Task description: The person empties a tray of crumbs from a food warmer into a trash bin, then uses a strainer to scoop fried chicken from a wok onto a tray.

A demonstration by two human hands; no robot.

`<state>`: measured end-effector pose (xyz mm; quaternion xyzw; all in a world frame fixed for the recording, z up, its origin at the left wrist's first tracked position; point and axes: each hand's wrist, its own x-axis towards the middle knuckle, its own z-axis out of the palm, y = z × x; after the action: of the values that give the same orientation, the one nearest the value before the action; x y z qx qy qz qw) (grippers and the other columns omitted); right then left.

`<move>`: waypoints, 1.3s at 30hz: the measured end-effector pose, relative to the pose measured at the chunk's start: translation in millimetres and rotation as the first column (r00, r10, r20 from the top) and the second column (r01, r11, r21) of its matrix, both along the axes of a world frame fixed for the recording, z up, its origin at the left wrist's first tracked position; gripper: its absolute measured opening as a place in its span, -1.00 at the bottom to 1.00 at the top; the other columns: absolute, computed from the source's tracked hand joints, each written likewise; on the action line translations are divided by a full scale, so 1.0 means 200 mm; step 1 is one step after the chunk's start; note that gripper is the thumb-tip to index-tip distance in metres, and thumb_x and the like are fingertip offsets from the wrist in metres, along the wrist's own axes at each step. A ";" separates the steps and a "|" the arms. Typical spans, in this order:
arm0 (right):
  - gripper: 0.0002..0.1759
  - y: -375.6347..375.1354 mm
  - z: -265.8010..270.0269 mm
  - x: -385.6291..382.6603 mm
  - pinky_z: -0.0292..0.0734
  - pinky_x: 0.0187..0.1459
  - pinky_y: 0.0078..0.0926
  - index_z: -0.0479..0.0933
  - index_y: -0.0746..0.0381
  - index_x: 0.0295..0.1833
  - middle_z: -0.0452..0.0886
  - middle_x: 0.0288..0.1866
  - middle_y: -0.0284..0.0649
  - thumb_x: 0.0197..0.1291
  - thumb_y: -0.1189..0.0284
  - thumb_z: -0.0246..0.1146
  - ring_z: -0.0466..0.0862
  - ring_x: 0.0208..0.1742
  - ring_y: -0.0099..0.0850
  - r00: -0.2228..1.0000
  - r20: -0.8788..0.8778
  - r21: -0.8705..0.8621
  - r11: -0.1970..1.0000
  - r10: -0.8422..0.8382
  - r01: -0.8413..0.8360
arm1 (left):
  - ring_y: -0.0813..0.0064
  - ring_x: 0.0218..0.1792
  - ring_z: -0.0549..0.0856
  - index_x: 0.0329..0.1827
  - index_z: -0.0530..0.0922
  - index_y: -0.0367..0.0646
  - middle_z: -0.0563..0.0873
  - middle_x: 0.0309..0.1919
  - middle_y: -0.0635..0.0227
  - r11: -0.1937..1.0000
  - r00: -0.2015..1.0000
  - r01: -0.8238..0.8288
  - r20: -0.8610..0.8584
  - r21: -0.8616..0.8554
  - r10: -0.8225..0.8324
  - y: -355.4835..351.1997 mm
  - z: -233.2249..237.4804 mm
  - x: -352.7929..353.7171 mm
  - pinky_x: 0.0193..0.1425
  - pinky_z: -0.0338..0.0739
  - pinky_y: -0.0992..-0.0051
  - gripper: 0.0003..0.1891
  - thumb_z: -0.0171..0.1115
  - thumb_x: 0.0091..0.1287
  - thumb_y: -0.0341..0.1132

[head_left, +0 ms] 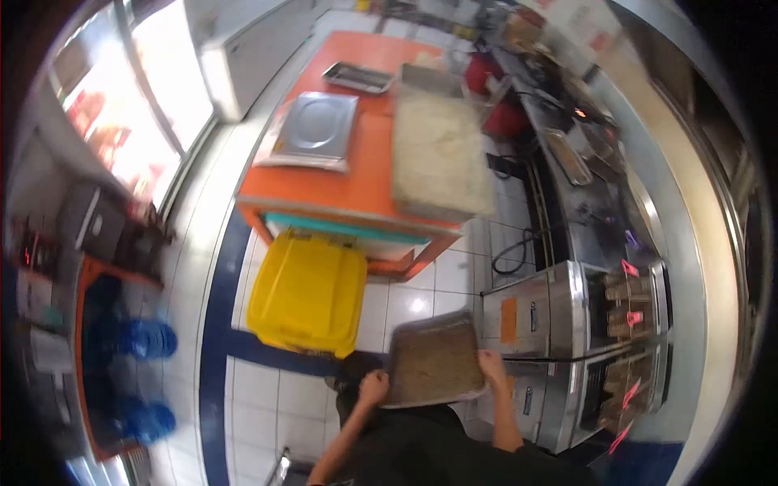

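Note:
A rectangular metal tray (433,360) with a brownish, worn-looking inside is held level in front of the body. My left hand (374,389) is closed on its left edge near the lower corner. On the opposite side, my right hand (492,369) grips the right edge. Ahead stands an orange table (369,162) bearing a silver scale (314,130), a small dark tray (357,78) and a large metal pan (442,154) filled with something pale.
A yellow lidded bin (308,292) stands on the tiled floor left of the held tray. Steel ovens (527,324) line the right side, below a long counter (600,219). Blue water jugs (150,338) sit at the left, near a bright glass-door cabinet (138,97).

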<state>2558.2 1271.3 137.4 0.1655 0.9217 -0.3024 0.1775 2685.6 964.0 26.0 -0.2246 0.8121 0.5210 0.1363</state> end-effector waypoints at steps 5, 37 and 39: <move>-0.56 0.31 0.44 0.12 0.24 -0.38 -0.30 0.24 0.35 -0.49 0.20 -0.58 -0.18 0.36 0.27 0.07 0.26 -0.50 -0.42 0.919 -0.319 0.003 0.970 -0.229 0.243 | -0.09 -0.16 0.70 0.09 0.56 -0.23 0.71 -0.27 -0.11 0.979 0.970 0.199 -0.135 -0.041 -0.203 0.34 0.32 -0.42 -0.04 0.56 0.08 -0.63 0.06 0.35 -0.17; -0.64 1.01 0.39 -2.82 0.06 -0.47 -0.76 0.58 0.23 0.08 0.21 -0.53 -0.63 0.45 0.20 0.06 0.19 -0.53 -0.77 0.695 -0.097 -0.943 0.288 -0.712 0.163 | 0.72 -0.40 0.57 0.20 0.48 -0.34 0.68 -0.29 0.38 0.954 0.758 0.245 -0.648 0.175 -0.075 1.02 1.45 -3.91 -0.35 0.45 0.64 -0.62 0.17 0.31 -0.50; -0.60 1.07 0.38 -3.04 0.20 -0.37 -0.71 0.55 0.24 0.11 0.38 -0.42 -0.54 0.45 0.17 0.02 0.31 -0.45 -0.72 0.692 -0.008 -0.963 0.193 -0.722 0.190 | 0.72 -0.29 0.60 0.20 0.48 -0.31 0.69 -0.21 0.35 0.936 0.701 0.316 -0.703 0.155 -0.120 1.06 1.46 -4.24 -0.24 0.49 0.65 -0.62 0.15 0.31 -0.56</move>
<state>1949.3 1485.1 214.0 0.2367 0.5002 -0.8277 -0.0933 1837.4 1176.5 317.4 0.1019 0.7486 0.6500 -0.0822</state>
